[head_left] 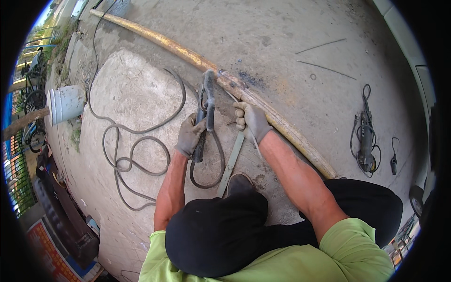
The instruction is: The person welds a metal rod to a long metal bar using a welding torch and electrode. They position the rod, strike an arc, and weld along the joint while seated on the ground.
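Note:
My left hand (pixel 190 136), in a grey work glove, is closed round the black handle of a welding electrode holder (pixel 209 101). The holder's head points away from me, close to a long rusty yellow pipe (pixel 286 132) lying aslant on the ground. My right hand (pixel 251 121), gloved too, is closed in a fist beside the pipe. A thin rod (pixel 257 148), which looks like a welding rod, passes through that fist and sticks out at both ends. Below the fist lies a flat greenish metal bar (pixel 231 164), its far end close to the glove.
Welding cable (pixel 133 162) loops over the concrete to my left. A white bucket (pixel 68 104) stands farther left. An angle grinder (pixel 365 145) with its cord lies to my right, near a small black tool (pixel 393 162). Thin rods (pixel 326 69) lie beyond the pipe.

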Available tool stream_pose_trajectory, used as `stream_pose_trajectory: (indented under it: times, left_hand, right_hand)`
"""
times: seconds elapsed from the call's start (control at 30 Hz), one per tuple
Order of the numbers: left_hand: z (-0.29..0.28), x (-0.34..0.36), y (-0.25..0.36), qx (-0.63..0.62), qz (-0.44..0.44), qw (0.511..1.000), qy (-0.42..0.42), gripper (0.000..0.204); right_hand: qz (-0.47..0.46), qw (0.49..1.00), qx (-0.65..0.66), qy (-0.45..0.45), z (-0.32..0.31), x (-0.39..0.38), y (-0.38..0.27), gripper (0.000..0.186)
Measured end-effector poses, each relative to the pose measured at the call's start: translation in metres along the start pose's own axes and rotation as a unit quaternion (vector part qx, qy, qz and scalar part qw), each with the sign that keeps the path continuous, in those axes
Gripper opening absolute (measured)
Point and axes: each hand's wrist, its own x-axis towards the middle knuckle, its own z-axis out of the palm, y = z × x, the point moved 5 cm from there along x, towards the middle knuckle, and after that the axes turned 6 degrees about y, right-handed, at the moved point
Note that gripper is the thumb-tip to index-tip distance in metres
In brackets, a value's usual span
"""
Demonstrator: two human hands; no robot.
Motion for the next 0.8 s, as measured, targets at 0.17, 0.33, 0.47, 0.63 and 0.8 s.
stream_pose_trajectory:
  times: [0.17,0.33,0.47,0.63,0.8]
  left_hand:
    - [-0.005,0.007,-0.008,0.065,0.022,0.998,0.006,0.029]
    - [-0.001,0.003,-0.002,0.014,0.005,1.000,0.010,0.032]
    - [-0.003,-0.001,0.001,0.012,0.000,1.000,0.009,0.031]
    - [-0.001,-0.001,0.002,-0.003,-0.004,1.000,0.012,0.034]
    - [-0.003,0.002,-0.001,0.074,0.038,0.996,0.016,0.034]
  right_hand:
    - [-0.001,1.000,0.002,0.002,0.001,0.000,0.001,0.019]
    - [-0.004,1.000,0.002,0.004,0.000,0.000,0.000,0.018]
    - [-0.002,1.000,0.003,0.008,0.001,-0.003,0.000,0.017]
    - [-0.002,1.000,0.005,0.005,0.000,-0.001,0.000,0.017]
    - [-0.006,1.000,0.004,0.003,0.001,0.000,0.000,0.017]
